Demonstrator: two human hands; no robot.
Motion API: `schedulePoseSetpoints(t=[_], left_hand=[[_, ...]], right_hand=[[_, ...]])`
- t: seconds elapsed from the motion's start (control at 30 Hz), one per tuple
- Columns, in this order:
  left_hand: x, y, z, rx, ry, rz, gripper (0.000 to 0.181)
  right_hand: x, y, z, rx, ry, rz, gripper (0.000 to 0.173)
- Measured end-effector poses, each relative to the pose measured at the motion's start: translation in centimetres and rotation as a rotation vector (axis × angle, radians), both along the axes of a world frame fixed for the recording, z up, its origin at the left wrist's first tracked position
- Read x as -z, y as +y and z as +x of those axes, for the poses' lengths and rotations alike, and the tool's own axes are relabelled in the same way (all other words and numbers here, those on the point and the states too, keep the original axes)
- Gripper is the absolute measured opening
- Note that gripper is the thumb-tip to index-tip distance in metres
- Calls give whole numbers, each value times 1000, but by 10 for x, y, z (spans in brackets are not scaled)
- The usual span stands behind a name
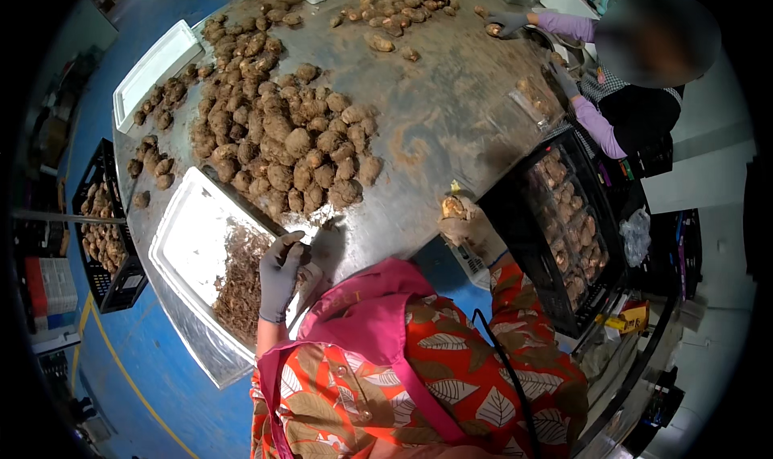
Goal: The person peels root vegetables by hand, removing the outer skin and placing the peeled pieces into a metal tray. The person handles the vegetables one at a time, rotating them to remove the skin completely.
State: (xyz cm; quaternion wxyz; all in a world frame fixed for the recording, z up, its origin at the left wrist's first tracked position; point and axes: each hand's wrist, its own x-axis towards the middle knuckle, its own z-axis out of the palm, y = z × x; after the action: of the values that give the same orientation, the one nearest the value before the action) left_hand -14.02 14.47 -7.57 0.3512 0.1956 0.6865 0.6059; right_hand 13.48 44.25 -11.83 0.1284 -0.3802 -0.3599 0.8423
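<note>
My left hand (281,278), in a grey glove, is at the inner edge of a white foam tray (187,229). Its fingers are curled, and whether they hold anything is hard to make out. Brown fibrous peelings (238,290) fill the near side of that tray. My right hand (474,226), in a soiled glove, grips a taro corm (453,208) with pale trimmed patches, just past the table's near edge. A large heap of hairy brown taro corms (284,133) lies on the metal table (423,121) in front of me.
Across the table, a co-worker's gloved hand (508,23) touches a corm. A black crate (561,241) at right holds clear packs of corms. Another black crate (99,229) of corms stands on the floor at left. A second foam tray (157,72) rests at the table's left rim.
</note>
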Motion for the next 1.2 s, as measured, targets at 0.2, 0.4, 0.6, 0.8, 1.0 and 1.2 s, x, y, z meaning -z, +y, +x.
schedulePoseSetpoints(t=[0.2,0.4,0.6,0.8,1.0,1.2], left_hand=[[3,-8,-3,-46,-51,36,22],[-3,3,0,36,54,-4,15],[-21,12,17,88,56,15,23],[-42,9,20,33,141,13,25],[-17,3,20,54,-229,310,55],[8,-16,23,-143,-569,754,40]], right_hand=[[-2,-20,18,-695,-587,785,17],[-53,-48,-60,-338,124,161,68],[-80,-77,-136,-519,192,523,76],[-87,-98,-171,-604,247,514,76],[-65,-137,-195,-677,322,584,73],[-48,-154,-196,-691,336,606,60]])
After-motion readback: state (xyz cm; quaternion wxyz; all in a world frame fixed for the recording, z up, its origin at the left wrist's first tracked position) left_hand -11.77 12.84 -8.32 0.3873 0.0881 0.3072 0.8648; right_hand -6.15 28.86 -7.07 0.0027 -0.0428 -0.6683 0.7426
